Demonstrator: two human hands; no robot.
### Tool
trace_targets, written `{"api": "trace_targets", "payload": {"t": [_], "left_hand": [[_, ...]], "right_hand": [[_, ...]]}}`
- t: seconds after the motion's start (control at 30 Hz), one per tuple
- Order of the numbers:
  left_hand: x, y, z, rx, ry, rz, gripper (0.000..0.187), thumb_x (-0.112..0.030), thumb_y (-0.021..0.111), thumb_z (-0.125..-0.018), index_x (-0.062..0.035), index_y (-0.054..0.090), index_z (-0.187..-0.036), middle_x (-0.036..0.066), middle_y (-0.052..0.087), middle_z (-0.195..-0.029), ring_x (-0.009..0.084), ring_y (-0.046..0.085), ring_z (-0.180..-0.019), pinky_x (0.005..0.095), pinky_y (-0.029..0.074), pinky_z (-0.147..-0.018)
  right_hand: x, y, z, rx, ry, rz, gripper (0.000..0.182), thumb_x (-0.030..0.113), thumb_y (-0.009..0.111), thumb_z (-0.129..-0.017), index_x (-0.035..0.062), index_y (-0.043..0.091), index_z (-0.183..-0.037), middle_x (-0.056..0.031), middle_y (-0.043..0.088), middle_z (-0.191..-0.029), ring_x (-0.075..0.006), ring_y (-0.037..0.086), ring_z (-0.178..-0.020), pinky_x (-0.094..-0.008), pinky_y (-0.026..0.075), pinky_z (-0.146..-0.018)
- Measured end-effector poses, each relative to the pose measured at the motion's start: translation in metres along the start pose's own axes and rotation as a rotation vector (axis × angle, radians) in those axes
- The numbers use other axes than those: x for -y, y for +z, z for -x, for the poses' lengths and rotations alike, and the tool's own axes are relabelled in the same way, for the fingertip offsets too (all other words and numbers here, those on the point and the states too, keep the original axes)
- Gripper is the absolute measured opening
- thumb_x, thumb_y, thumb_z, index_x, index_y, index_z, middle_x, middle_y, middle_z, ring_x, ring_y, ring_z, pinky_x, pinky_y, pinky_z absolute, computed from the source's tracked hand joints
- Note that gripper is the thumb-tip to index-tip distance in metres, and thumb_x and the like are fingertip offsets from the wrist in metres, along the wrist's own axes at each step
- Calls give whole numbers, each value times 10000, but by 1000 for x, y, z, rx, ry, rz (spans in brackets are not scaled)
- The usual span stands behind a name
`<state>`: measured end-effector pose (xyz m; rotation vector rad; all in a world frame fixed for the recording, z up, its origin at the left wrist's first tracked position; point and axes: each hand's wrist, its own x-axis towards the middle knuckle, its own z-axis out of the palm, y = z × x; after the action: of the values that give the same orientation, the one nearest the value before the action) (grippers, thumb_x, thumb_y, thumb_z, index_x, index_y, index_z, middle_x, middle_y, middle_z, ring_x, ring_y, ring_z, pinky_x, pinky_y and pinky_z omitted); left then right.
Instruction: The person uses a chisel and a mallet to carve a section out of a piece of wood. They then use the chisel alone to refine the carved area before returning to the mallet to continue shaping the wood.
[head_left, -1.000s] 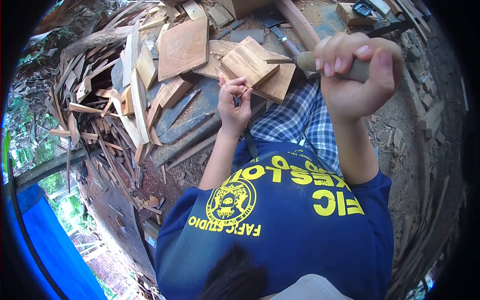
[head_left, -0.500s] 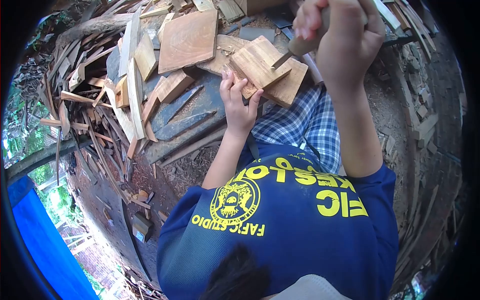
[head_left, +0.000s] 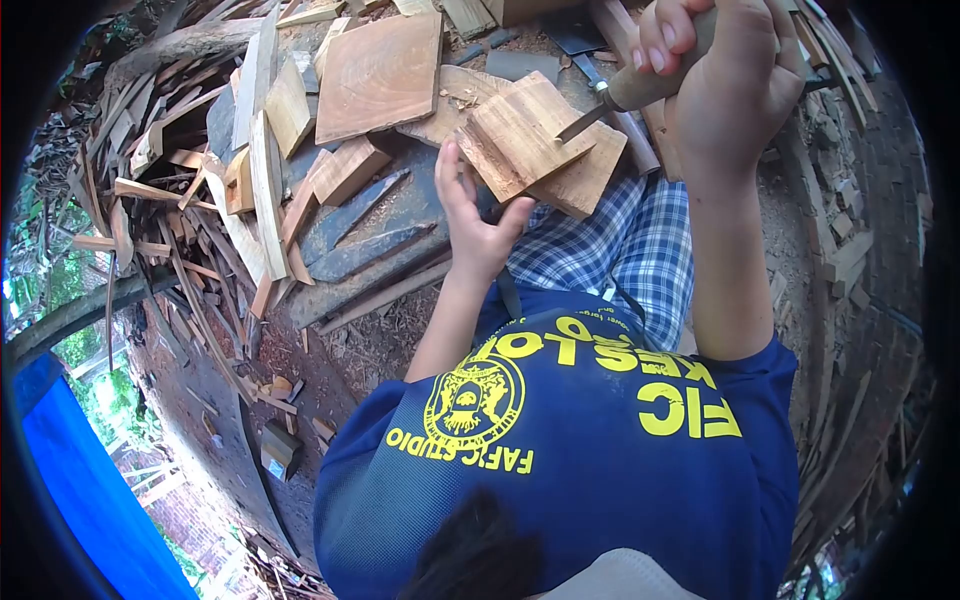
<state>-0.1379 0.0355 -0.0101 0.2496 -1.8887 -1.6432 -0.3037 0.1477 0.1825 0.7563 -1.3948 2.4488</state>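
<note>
Wooden block (head_left: 528, 125): here it is, mid-view, sitting askew on a flat board (head_left: 592, 172), left side rough and chipped.
Left hand (head_left: 476, 240): our fingers curl against the block's left side, thumb at its near corner, holding it.
Right hand (head_left: 735, 95): and up here, we've got a full fist around the chisel (head_left: 642, 88) by its thick handle.
Blade: slanting down to the block's upper face; touching or just above, we can't tell.
Slip risk: watch this! If the edge skates across smooth grain, it could run towards our left fingers.
Rocking risk: 2 loose layers, block over board; a hard push off-centre could tip or twist them, and our light hold might not stop it.
Leg risk: plaid trousers (head_left: 655, 260) lie close by the board's near edge, so a blade overshooting that way could catch us.
Footing: shavings (head_left: 462, 98) lie on the wood behind; grit underneath could let things slide.
</note>
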Motion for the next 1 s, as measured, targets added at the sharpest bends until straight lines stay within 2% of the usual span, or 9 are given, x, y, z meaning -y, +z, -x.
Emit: {"api": "trace_targets", "payload": {"t": [0.03, 0.1, 0.23, 0.3, 0.37, 0.43, 0.47, 0.83, 1.0], "left_hand": [[0, 0, 2, 45, -35, -173, 1124, -428, 809, -784, -4, 87, -1533, 255, 168, -1548, 377, 225, -1461, 468, 269, -1171], [1, -7, -4, 87, -84, -310, 1262, -392, 898, -663, 3, 76, -1536, 262, 166, -1541, 384, 169, -1476, 472, 232, -1187], [5, -19, -22, 181, -64, -463, 1302, -389, 920, -619, 10, 80, -1531, 263, 224, -1504, 409, 210, -1445, 493, 212, -1189], [4, -20, -27, 184, -93, -370, 1307, -395, 926, -606, 15, 92, -1525, 264, 246, -1487, 417, 224, -1432, 500, 205, -1190], [-8, -17, -26, 140, -87, -546, 1290, -461, 936, -554, 49, 182, -1468, 253, 318, -1403, 416, 305, -1359, 513, 243, -1160], [-21, -5, -22, 116, -45, -677, 1268, -472, 943, -539, 63, 211, -1425, 246, 315, -1372, 400, 316, -1326, 505, 263, -1142], [-24, 4, -18, 94, -4, -808, 1248, -483, 949, -523, 76, 239, -1383, 238, 311, -1342, 384, 328, -1293, 497, 283, -1124], [-36, 32, 16, 150, 32, -734, 937, -350, 878, -697, 59, 302, -1313, 242, 362, -1230, 419, 374, -1159, 523, 319, -1029], [-59, 22, -37, 240, 167, -795, 891, -485, 830, -713, -18, 404, -1340, 247, 349, -1402, 423, 299, -1336, 527, 223, -1124]], "right_hand": [[1, 0, 1, 1, 2, -2, 315, 211, 493, -1015, 97, 477, -722, -1, 455, -498, -74, 397, -362, -226, 375, -363], [4, -3, 4, 32, -30, -17, 302, 181, 481, -1008, 85, 474, -722, -4, 453, -497, -77, 407, -367, -232, 376, -361], [19, -22, 15, 247, 3, 98, 213, 181, 465, -991, 32, 538, -857, -79, 529, -643, -178, 503, -536, -352, 462, -532], [28, -24, 26, -36, 55, 12, 217, 200, 515, -990, 46, 557, -842, -79, 526, -637, -182, 511, -551, -369, 476, -563], [20, -49, 26, -6, -71, -13, 84, 102, 557, -968, 26, 571, -936, -90, 547, -591, -194, 580, -520, -346, 547, -533], [30, -63, 34, -234, 15, -58, 72, 57, 637, -921, 64, 600, -983, -87, 590, -663, -209, 624, -608, -376, 576, -631], [41, -70, 41, -193, 67, -119, 49, 43, 607, -930, 85, 632, -930, -76, 575, -801, -200, 552, -783, -406, 489, -769], [77, -121, 52, -367, 85, -106, 272, 244, 506, -989, 121, 510, -746, -4, 487, -604, -133, 467, -544, -332, 421, -563], [47, -126, 41, -493, 73, -114, 275, 197, 530, -980, 106, 456, -732, -15, 466, -586, -134, 445, -509, -339, 411, -523]]}}
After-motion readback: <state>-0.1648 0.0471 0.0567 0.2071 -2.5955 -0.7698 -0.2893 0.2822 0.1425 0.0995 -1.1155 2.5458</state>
